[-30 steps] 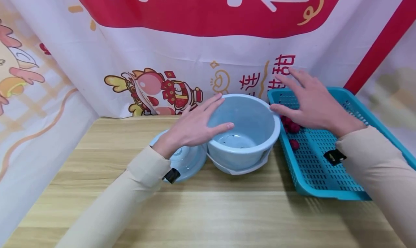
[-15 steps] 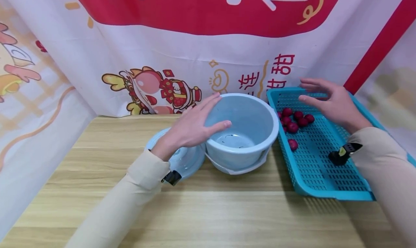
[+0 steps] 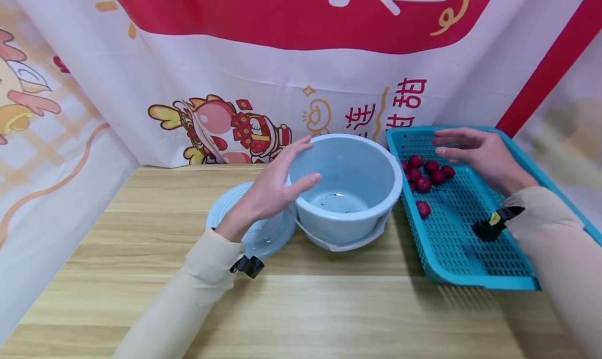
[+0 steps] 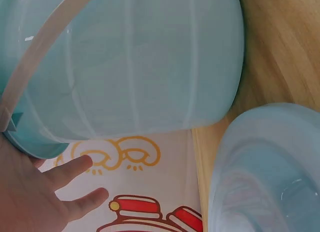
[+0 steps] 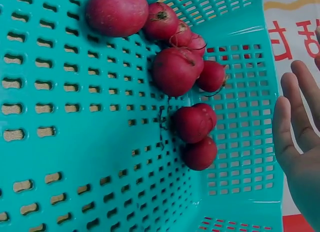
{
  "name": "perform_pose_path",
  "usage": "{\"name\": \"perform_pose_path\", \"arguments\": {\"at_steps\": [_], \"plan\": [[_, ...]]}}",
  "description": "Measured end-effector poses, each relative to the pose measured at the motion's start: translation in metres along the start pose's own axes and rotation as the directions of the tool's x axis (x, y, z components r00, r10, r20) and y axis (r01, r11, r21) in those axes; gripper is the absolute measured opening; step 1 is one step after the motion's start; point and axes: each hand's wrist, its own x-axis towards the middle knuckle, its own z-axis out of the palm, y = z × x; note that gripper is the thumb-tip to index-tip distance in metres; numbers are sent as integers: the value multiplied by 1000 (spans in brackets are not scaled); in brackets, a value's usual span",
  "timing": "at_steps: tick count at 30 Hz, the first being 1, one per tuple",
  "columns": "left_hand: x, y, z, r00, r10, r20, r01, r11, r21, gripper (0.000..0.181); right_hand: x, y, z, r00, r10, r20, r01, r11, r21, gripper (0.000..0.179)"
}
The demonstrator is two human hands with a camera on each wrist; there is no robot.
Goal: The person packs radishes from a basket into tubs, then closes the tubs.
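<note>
A light blue bucket point(image 3: 345, 231) stands upright on the table with its mouth up; a few dark specks lie on its floor. My left hand point(image 3: 275, 186), fingers extended, is at the bucket's left rim; whether it touches the rim I cannot tell. The left wrist view shows the bucket's side point(image 4: 150, 57) with a pale handle point(image 4: 45, 47) across it. Over the teal basket point(image 3: 470, 244) my right hand point(image 3: 491, 158) hovers with relaxed fingers and holds nothing. Several red radishes point(image 3: 423, 184) lie in the basket's far left corner, apart from that hand.
A round light blue lid point(image 3: 270, 236) lies left of the bucket, partly behind the left forearm. The basket stands close against the bucket's right side. A printed cloth point(image 3: 226, 71) hangs behind the wooden table point(image 3: 329, 312).
My right hand has moved right and down from beside the bucket's rim to over the basket, uncovering the radishes. My left hand has shifted slightly left along the bucket's rim.
</note>
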Motion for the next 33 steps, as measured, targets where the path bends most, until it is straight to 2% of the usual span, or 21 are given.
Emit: {"name": "perform_pose_path", "arguments": {"at_steps": [3, 10, 15, 20, 25, 33], "plan": [[-1, -1, -2, 1000, 3, 2, -3, 1000, -4, 74, 1, 1, -2, 1000, 16, 16, -16, 999, 31, 76], [0, 0, 3, 1000, 9, -21, -10, 1000, -22, 74, 0, 8, -7, 1000, 18, 7, -19, 995, 97, 72], [0, -2, 4, 1000, -1, -29, 0, 1000, -29, 73, 1, 9, -5, 998, 7, 61, -11, 998, 55, 72], [-2, -5, 1, 1000, 4, -2, -4, 999, -40, 74, 3, 9, -2, 996, -5, 85, 2, 1000, 31, 71], [-2, -5, -3, 1000, 18, 25, -17, 999, -40, 75, 5, 11, -3, 993, 39, 112, -37, 999, -20, 74], [-3, -5, -4, 999, 8, 44, -6, 999, -40, 75, 9, 20, 2, 974, 112, 199, -94, 991, -96, 74]]}}
